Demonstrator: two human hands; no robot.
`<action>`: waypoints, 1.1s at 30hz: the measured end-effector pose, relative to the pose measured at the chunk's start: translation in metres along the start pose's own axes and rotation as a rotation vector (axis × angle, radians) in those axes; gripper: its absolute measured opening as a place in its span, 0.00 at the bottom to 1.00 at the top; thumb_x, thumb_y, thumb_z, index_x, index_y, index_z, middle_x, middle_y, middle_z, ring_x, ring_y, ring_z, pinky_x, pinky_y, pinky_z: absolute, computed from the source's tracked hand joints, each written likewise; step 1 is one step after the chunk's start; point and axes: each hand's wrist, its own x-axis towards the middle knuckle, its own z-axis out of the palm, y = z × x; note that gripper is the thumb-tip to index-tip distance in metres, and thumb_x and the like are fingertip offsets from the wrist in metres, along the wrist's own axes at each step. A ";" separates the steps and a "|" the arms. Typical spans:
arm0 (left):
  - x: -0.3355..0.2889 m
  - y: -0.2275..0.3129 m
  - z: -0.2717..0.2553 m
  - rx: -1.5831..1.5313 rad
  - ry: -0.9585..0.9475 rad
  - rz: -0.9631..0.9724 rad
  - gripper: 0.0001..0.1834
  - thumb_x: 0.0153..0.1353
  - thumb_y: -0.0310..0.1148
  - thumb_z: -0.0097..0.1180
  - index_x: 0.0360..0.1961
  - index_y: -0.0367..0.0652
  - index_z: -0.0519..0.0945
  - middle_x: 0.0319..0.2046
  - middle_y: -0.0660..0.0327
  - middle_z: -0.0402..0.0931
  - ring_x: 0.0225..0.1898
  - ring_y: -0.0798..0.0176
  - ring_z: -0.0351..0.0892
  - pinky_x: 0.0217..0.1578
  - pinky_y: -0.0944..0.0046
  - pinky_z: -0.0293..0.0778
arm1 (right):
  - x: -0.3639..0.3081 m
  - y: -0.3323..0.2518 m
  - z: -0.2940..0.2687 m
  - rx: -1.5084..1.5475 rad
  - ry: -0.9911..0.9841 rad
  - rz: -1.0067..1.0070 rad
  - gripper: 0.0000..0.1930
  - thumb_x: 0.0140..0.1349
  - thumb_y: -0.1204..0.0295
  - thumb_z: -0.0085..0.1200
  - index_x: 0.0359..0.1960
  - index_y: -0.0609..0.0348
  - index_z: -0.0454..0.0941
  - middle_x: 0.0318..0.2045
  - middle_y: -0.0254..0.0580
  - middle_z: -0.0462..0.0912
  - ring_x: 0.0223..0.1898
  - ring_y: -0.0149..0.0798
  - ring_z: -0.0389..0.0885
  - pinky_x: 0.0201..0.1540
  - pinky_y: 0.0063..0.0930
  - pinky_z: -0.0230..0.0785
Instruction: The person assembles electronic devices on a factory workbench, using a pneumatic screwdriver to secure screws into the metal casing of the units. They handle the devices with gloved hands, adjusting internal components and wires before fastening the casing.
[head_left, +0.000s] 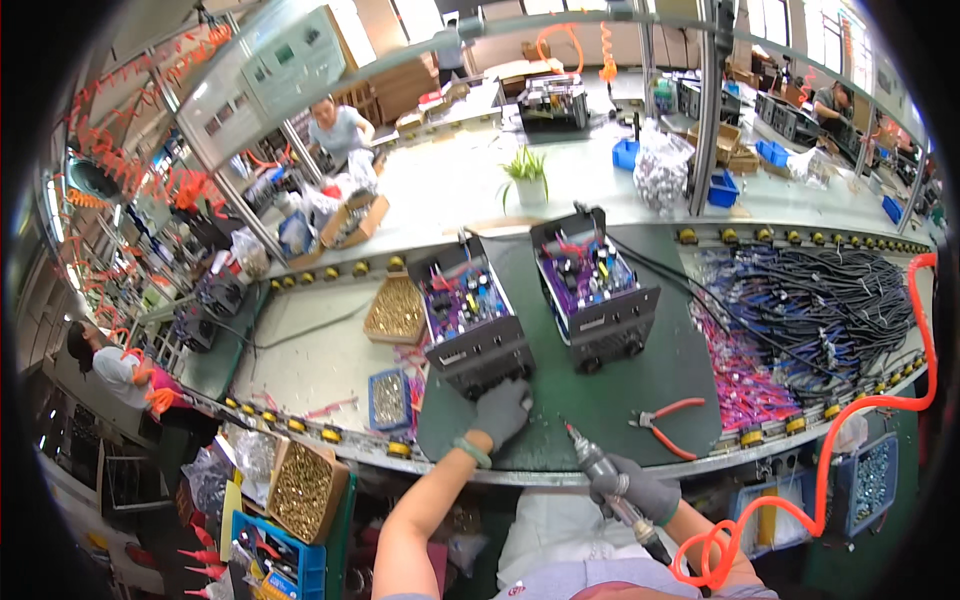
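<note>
My left hand (503, 412), in a grey glove, is curled against the lower front of the left black-panelled device (478, 345). Its fingertips are partly hidden, and what they hold, if anything, cannot be made out. My right hand (645, 490), also gloved, is wrapped round a pneumatic screwdriver (600, 468), whose tip points up and left over the green mat (560, 440). A second open-topped device (598, 290) stands to the right, with a purple circuit board inside. Red-handled pliers (665, 425) lie on the mat, right of the screwdriver.
Left of the devices are a carton of brass-coloured parts (396, 308) and a blue bin of small metal parts (389, 400). Bundled black cables (830, 310) cover the right side. An orange coiled air hose (825, 470) loops past my right arm. A potted plant (527, 180) stands beyond.
</note>
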 end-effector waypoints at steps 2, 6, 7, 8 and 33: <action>-0.005 0.005 -0.007 0.024 -0.001 -0.009 0.11 0.62 0.39 0.53 0.42 0.47 0.76 0.39 0.50 0.77 0.39 0.44 0.80 0.40 0.46 0.76 | 0.006 0.001 0.003 -0.020 -0.014 0.013 0.23 0.54 0.59 0.61 0.44 0.61 0.68 0.26 0.37 0.76 0.19 0.27 0.75 0.21 0.22 0.71; -0.022 0.011 -0.033 -0.955 -0.112 -0.344 0.09 0.65 0.33 0.53 0.43 0.40 0.75 0.35 0.57 0.78 0.32 0.61 0.81 0.30 0.62 0.78 | 0.003 -0.001 0.002 -0.061 -0.071 -0.024 0.25 0.54 0.57 0.62 0.46 0.60 0.67 0.27 0.36 0.76 0.20 0.27 0.76 0.22 0.22 0.71; -0.027 0.013 -0.038 -1.033 -0.094 -0.341 0.10 0.66 0.32 0.53 0.44 0.38 0.75 0.35 0.57 0.78 0.31 0.64 0.80 0.28 0.66 0.77 | 0.001 -0.001 0.002 -0.060 -0.080 -0.022 0.26 0.54 0.57 0.63 0.46 0.60 0.67 0.27 0.36 0.76 0.21 0.27 0.76 0.22 0.22 0.71; -0.030 0.015 -0.043 -1.110 -0.075 -0.338 0.10 0.67 0.31 0.52 0.45 0.37 0.75 0.35 0.58 0.78 0.30 0.67 0.79 0.27 0.69 0.76 | -0.001 -0.004 0.001 -0.059 -0.089 -0.021 0.26 0.54 0.57 0.63 0.47 0.60 0.67 0.27 0.36 0.76 0.21 0.27 0.76 0.22 0.22 0.72; -0.033 0.082 -0.049 -1.607 -0.316 -0.257 0.12 0.73 0.40 0.45 0.38 0.42 0.72 0.20 0.67 0.67 0.14 0.76 0.60 0.12 0.75 0.55 | -0.014 -0.024 0.000 -0.252 0.024 -0.192 0.40 0.46 0.51 0.69 0.55 0.63 0.67 0.30 0.41 0.78 0.28 0.31 0.80 0.30 0.23 0.74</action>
